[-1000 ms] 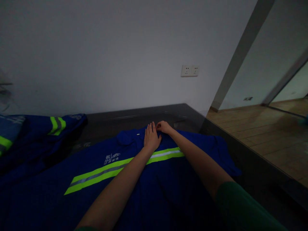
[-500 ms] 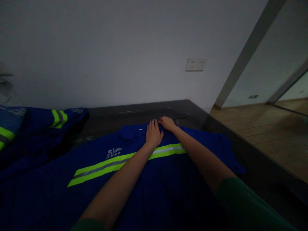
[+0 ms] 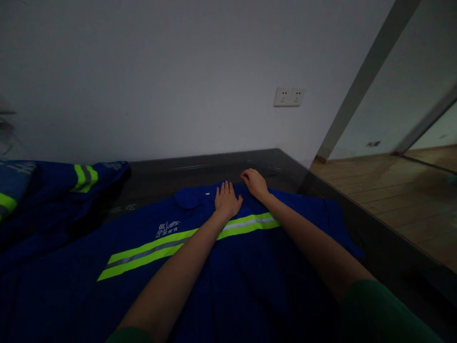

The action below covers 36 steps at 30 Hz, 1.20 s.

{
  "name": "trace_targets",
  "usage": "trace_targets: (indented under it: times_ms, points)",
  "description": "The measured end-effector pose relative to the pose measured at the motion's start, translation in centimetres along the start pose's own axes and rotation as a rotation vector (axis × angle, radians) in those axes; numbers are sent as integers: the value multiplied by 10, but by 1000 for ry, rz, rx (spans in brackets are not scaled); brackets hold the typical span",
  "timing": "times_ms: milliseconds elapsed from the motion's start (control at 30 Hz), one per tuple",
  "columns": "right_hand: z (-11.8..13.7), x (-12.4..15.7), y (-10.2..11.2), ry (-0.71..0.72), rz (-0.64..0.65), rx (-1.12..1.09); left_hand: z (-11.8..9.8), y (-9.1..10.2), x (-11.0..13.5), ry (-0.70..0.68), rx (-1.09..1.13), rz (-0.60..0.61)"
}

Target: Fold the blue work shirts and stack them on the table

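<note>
A blue work jacket (image 3: 150, 267) with a yellow-green and grey reflective stripe and a white chest logo lies spread on a dark table (image 3: 200, 166). My left hand (image 3: 226, 199) rests flat on the jacket just below its collar, fingers stretched out. My right hand (image 3: 254, 182) lies at the collar's far edge, a little to the right of the left hand, fingers curled down onto the cloth. Whether it grips the cloth is hidden.
More blue garments with reflective stripes (image 3: 53, 190) are heaped at the table's left end. A white wall with a double socket (image 3: 289, 96) stands behind the table. The table's right edge borders a wooden floor (image 3: 392, 195).
My right hand has slid a little to the right and farther along the collar, away from the left hand. The left hand has stayed flat in place.
</note>
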State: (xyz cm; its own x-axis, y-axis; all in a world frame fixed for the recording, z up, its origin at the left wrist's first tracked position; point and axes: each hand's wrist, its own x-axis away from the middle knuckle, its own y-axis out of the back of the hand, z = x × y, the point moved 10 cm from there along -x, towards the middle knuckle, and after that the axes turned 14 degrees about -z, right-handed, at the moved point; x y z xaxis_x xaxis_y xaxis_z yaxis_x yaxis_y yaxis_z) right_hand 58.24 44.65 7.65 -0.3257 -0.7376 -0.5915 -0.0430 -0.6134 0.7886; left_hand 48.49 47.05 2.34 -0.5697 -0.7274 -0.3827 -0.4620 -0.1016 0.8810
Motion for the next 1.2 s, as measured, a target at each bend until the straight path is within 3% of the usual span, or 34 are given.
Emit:
trace_targets:
  times_ms: [167,267,667,867,1200]
  points:
    - [5,36,-5,72,148,-68,1,-2,0,-9,-35,10]
    - [-1,47,-8,68,150,-91,1,-2,0,-17,-57,16]
    - [-53,25,-19,19,166,-556,1,-5,1,-27,-128,49]
    - [-81,14,-25,-11,77,-407,0,-3,1,-30,-127,51]
    - [-89,10,-29,-140,147,-297,0,-2,2,-22,-142,70]
